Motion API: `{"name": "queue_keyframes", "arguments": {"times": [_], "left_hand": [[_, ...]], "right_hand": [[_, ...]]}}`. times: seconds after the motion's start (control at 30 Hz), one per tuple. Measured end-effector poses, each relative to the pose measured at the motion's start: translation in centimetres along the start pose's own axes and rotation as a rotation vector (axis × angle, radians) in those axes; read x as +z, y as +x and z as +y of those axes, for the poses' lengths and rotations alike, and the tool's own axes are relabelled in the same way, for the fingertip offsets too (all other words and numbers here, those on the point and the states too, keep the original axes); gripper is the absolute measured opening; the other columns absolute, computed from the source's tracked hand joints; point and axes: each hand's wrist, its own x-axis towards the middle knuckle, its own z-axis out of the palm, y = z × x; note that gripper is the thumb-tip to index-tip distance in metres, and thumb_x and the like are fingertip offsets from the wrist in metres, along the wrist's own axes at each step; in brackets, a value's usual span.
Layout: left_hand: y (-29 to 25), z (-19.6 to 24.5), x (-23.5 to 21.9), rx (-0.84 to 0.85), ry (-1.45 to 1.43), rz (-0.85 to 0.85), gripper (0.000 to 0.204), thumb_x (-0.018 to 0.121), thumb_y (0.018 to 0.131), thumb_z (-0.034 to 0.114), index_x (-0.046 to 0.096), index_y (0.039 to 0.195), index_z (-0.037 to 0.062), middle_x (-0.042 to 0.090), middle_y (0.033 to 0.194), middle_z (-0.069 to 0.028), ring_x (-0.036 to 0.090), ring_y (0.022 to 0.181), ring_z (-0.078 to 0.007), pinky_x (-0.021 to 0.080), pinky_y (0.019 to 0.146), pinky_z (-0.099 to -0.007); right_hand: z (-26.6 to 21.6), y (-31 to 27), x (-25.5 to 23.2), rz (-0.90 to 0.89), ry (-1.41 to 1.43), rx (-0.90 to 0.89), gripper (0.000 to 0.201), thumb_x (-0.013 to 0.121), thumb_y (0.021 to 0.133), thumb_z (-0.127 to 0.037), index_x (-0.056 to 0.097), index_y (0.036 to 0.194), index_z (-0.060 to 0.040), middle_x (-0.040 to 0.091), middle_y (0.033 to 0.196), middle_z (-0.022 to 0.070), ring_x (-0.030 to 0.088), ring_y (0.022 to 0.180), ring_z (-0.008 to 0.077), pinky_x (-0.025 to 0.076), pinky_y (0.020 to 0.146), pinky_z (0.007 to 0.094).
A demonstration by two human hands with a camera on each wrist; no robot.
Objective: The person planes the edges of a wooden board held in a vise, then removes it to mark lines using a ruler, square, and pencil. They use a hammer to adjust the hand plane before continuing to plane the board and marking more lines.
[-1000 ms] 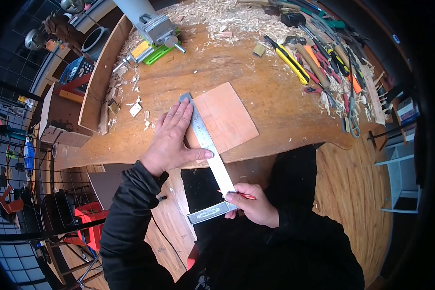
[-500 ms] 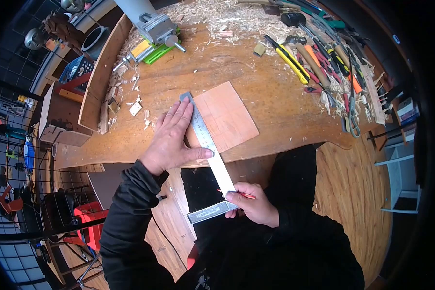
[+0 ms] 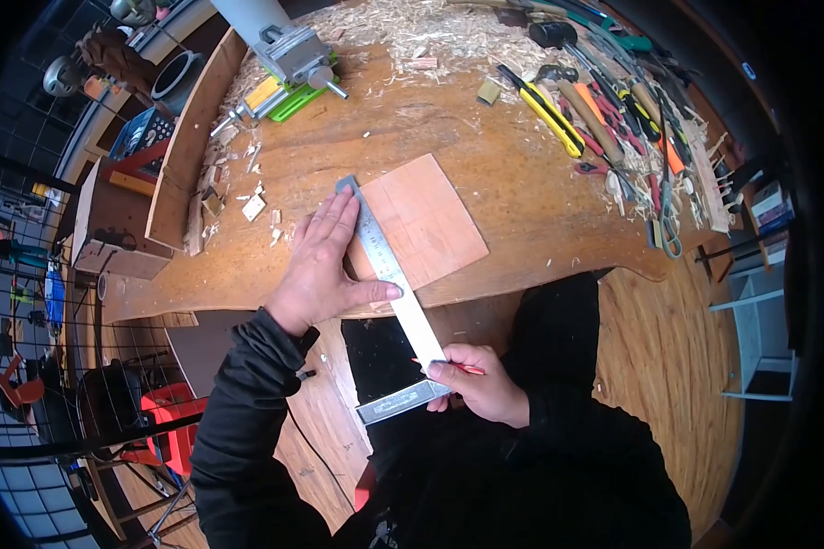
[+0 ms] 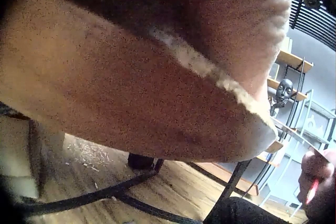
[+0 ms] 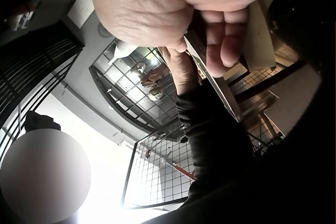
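Note:
In the head view a thin reddish square sheet (image 3: 430, 220) lies near the workbench's front edge. A metal try square (image 3: 414, 322) lies along its left side, its marked blade running past the bench edge toward the person. My left hand (image 3: 323, 261) presses the blade down, fingers stretched along it and thumb across it. At the blade's near end my right hand (image 3: 485, 389) grips the try square by its corner, with a red pencil (image 3: 471, 371) held in the same hand. The square's stock (image 3: 398, 403) points left above the lap. In the left wrist view the palm hides the sheet.
A grey vise (image 3: 298, 57) on a green base stands at the back left. Wood shavings (image 3: 412, 37) cover the back of the workbench (image 3: 311, 151). To the right lie a yellow utility knife (image 3: 549, 114), scissors (image 3: 668, 233) and several other tools. A wooden board (image 3: 178, 156) borders the left.

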Motion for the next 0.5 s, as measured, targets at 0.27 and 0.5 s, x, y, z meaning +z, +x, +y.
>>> {"name": "queue_keyframes", "arguments": {"times": [0.27, 0.5], "left_hand": [[-0.07, -0.18, 0.21, 0.014, -0.010, 0.035, 0.140, 0.087, 0.062, 0.078, 0.037, 0.157, -0.0132, 0.036, 0.164, -0.0353, 0.032, 0.156, -0.0476, 0.020, 0.127, -0.0546], [0.01, -0.12, 0.17, -0.003, 0.024, 0.005, 0.143, 0.083, 0.062, 0.083, 0.036, 0.159, -0.0106, 0.034, 0.166, -0.0326, 0.029, 0.157, -0.0471, 0.019, 0.127, -0.0558]], "right_hand": [[-0.15, 0.02, 0.03, -0.006, -0.005, -0.002, 0.022, 0.062, 0.110, -0.018, 0.066, 0.108, 0.0031, 0.074, 0.090, 0.0108, 0.074, 0.073, 0.0148, 0.058, 0.062, 0.0249], [0.04, 0.08, -0.03, -0.005, -0.034, 0.004, 0.023, 0.061, 0.110, -0.017, 0.066, 0.113, 0.0053, 0.074, 0.089, 0.0119, 0.074, 0.074, 0.0153, 0.059, 0.064, 0.0261]]}}
